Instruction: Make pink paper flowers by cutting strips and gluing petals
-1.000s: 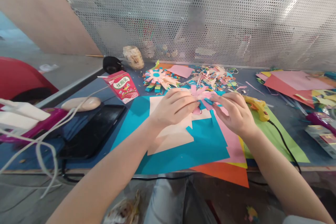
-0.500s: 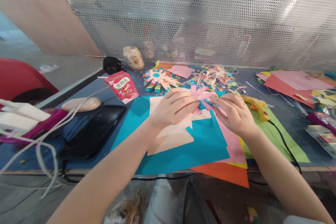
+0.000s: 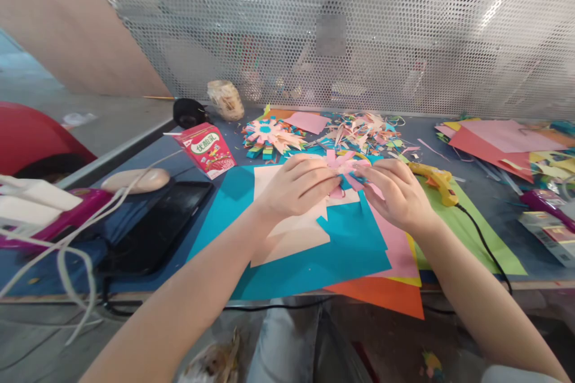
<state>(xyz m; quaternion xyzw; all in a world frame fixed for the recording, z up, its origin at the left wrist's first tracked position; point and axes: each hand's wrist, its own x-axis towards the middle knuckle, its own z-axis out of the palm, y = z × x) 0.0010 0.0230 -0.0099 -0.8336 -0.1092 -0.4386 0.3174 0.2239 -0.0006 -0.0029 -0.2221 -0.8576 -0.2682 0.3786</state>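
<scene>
Between my two hands is a paper flower [image 3: 344, 161] of pink strips, with blue strips low on its right side. My left hand [image 3: 300, 185] pinches its left edge, fingers closed. On the other side, the fingertips of my right hand [image 3: 398, 191] are closed on the pink and blue strips. My fingers partly hide the flower. Beneath it lie cream paper [image 3: 287, 245] with a cut edge and a large blue sheet [image 3: 359, 269]. Pink, yellow and orange sheets [image 3: 386, 296] stick out below. A yellow glue gun [image 3: 438, 182] rests on green paper [image 3: 483, 242] by my right hand.
Finished-looking paper flowers [image 3: 265, 131] and a heap of paper scraps [image 3: 368, 131] lie behind my hands. To the left are a pink drink carton [image 3: 209, 149], a phone [image 3: 159, 227] and a power strip [image 3: 85, 215] with cables. Coloured paper [image 3: 503, 143] is stacked at the right.
Both hands keep hold of the paper flower in nearly the same place. My right fingertips have shifted slightly along its blue and pink strips; the view has moved a little.
</scene>
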